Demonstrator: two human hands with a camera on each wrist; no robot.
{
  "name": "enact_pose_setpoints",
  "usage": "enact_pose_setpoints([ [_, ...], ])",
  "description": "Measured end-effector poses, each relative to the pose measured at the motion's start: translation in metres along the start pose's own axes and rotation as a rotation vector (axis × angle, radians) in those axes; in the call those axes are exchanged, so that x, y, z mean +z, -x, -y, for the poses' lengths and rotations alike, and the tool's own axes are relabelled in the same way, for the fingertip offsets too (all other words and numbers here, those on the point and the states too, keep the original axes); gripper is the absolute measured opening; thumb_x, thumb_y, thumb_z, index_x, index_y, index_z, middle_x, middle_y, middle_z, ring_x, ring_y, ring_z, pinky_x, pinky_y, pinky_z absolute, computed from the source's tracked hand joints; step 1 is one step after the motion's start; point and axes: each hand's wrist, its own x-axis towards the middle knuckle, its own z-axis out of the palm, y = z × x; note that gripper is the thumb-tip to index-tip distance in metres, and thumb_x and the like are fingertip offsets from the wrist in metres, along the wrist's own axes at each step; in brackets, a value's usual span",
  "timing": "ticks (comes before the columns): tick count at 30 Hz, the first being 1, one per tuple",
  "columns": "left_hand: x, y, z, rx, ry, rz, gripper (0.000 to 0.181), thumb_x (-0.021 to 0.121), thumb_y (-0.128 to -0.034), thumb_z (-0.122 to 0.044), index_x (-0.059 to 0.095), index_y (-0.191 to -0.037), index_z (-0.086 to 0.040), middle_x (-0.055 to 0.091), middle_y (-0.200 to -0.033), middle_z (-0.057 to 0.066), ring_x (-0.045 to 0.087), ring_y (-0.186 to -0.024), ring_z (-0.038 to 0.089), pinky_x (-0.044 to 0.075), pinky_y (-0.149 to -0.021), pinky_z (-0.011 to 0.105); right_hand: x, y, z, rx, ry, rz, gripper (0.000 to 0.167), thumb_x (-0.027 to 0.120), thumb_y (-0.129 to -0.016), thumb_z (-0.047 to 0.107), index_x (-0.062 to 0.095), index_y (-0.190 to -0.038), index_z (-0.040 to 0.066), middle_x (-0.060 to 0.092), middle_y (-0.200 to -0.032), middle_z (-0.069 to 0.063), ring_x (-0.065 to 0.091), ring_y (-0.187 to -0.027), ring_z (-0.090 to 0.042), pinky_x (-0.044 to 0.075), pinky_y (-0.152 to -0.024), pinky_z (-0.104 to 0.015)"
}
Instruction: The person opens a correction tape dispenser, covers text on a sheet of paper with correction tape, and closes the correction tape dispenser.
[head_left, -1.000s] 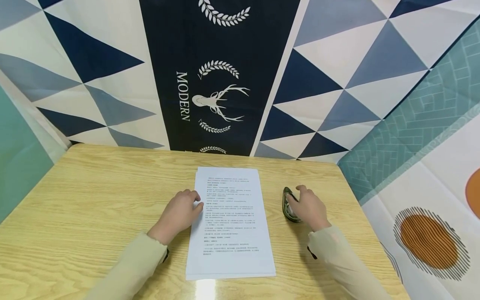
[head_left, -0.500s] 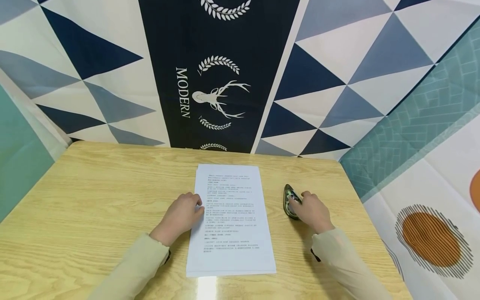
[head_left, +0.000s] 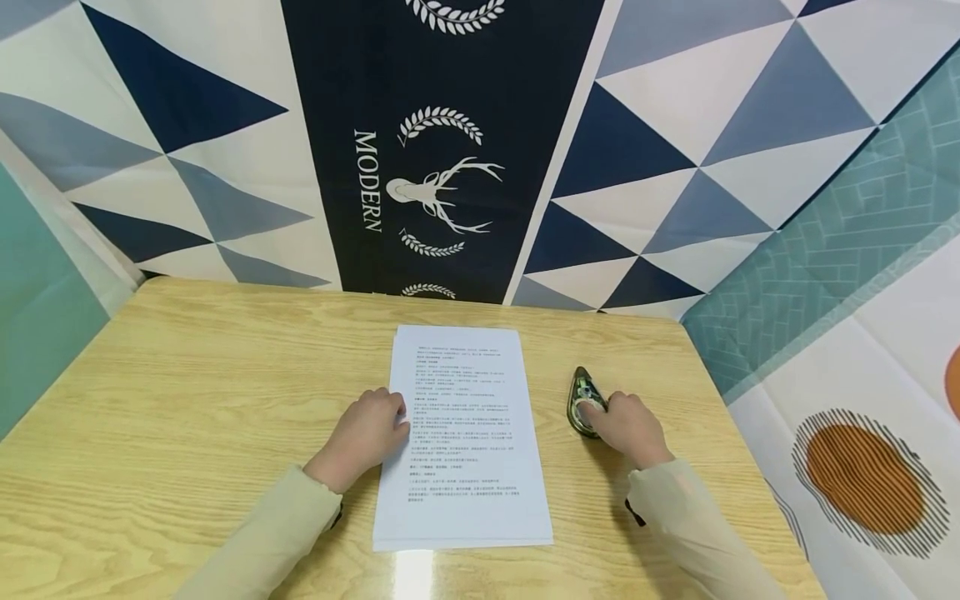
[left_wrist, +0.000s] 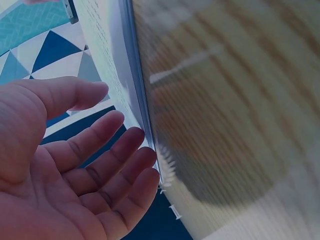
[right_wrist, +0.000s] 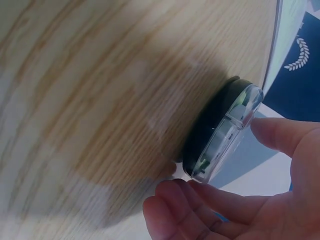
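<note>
A dark green and black correction tape (head_left: 582, 402) with a clear cover lies on the table, right of the paper. My right hand (head_left: 633, 427) is at it, thumb on its near end and the curled fingers at its side; in the right wrist view the correction tape (right_wrist: 222, 131) sits between thumb and index finger. A stack of printed paper (head_left: 468, 521) lies in the middle. My left hand (head_left: 362, 437) rests at its left edge, fingers loosely bent and nothing held. In the left wrist view those fingertips (left_wrist: 146, 157) meet the edge of the paper (left_wrist: 131, 55).
The light wooden table (head_left: 225, 367) reaches back to a patterned cloth wall (head_left: 435, 83). More patterned cloth (head_left: 847, 467) hangs along the right edge, and a teal panel (head_left: 41, 308) stands at the left.
The correction tape has turned slightly under my right hand, so more of its clear cover shows. The right hand has shifted a little right and down. The left hand and paper stay nearly still.
</note>
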Motion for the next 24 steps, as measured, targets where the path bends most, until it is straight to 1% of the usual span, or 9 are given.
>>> enact_pose_setpoints([
  [3,0.0006,0.0006,-0.0002,0.004,0.004,0.001,0.013,0.065,-0.081,-0.014,0.064,-0.086,-0.002,0.052,-0.071,0.003,0.045,-0.066,0.016,0.038,-0.057,0.028,0.0004,-0.0008,0.0003,0.009,-0.006,0.01,0.053,0.046,-0.09,0.05,0.058,-0.088,-0.002,0.057,-0.082,-0.015,0.048,-0.065,-0.022,0.037,-0.053,-0.031],
  [5,0.001,0.0007,-0.0002,0.01,0.007,0.002,0.011,0.064,-0.0805,-0.012,0.064,-0.085,-0.002,0.051,-0.071,0.003,0.045,-0.067,0.017,0.039,-0.058,0.028,0.0006,-0.0012,0.0006,0.012,-0.009,0.018,0.051,0.046,-0.09,0.049,0.058,-0.084,0.0,0.056,-0.078,-0.012,0.047,-0.063,-0.021,0.036,-0.052,-0.031],
  [11,0.0028,0.0012,-0.0001,0.015,0.017,0.02,0.007,0.064,-0.0803,-0.007,0.063,-0.083,0.0,0.051,-0.074,0.006,0.044,-0.068,0.018,0.04,-0.06,0.029,0.0007,-0.0012,0.0014,0.008,-0.025,0.027,0.05,0.047,-0.091,0.048,0.057,-0.084,0.0,0.055,-0.076,-0.011,0.048,-0.063,-0.021,0.036,-0.052,-0.03],
  [16,0.0031,0.0027,-0.0006,0.013,0.027,0.024,0.006,0.063,-0.0807,-0.005,0.063,-0.081,0.001,0.049,-0.073,0.006,0.043,-0.066,0.017,0.038,-0.057,0.027,0.0016,-0.001,0.0017,0.006,-0.053,0.007,0.05,0.049,-0.09,0.048,0.057,-0.083,-0.001,0.055,-0.073,-0.011,0.048,-0.061,-0.021,0.036,-0.051,-0.03],
  [18,0.0033,0.0025,-0.0006,0.01,0.029,0.026,0.006,0.063,-0.0808,-0.005,0.062,-0.079,0.0,0.048,-0.073,0.006,0.042,-0.066,0.017,0.038,-0.057,0.027,0.0022,-0.0013,0.0019,0.007,-0.072,-0.013,0.05,0.051,-0.089,0.047,0.057,-0.085,-0.002,0.056,-0.074,-0.012,0.048,-0.062,-0.021,0.037,-0.052,-0.03],
  [20,0.0031,0.002,-0.0009,0.008,0.023,0.029,0.007,0.063,-0.0812,-0.006,0.062,-0.079,0.0,0.048,-0.073,0.006,0.042,-0.066,0.018,0.038,-0.057,0.027,0.0029,-0.0017,0.0026,0.008,-0.092,-0.037,0.051,0.053,-0.088,0.046,0.056,-0.09,-0.005,0.058,-0.079,-0.015,0.05,-0.064,-0.022,0.039,-0.054,-0.03],
  [22,0.0035,0.0014,-0.0011,0.007,0.016,0.034,0.007,0.063,-0.0816,-0.007,0.062,-0.079,0.0,0.048,-0.073,0.006,0.042,-0.066,0.018,0.038,-0.057,0.027,0.0034,-0.0023,0.0031,0.005,-0.114,-0.059,0.055,0.055,-0.087,0.045,0.055,-0.1,-0.009,0.058,-0.087,-0.02,0.052,-0.069,-0.024,0.042,-0.058,-0.031],
  [24,0.0038,0.0009,-0.0014,0.01,0.006,0.035,0.008,0.064,-0.082,-0.008,0.063,-0.08,0.0,0.048,-0.073,0.006,0.042,-0.066,0.018,0.038,-0.057,0.027,0.0037,-0.0033,0.0042,0.009,-0.136,-0.073,0.063,0.055,-0.087,0.044,0.05,-0.111,-0.013,0.055,-0.097,-0.026,0.052,-0.074,-0.027,0.044,-0.062,-0.033],
])
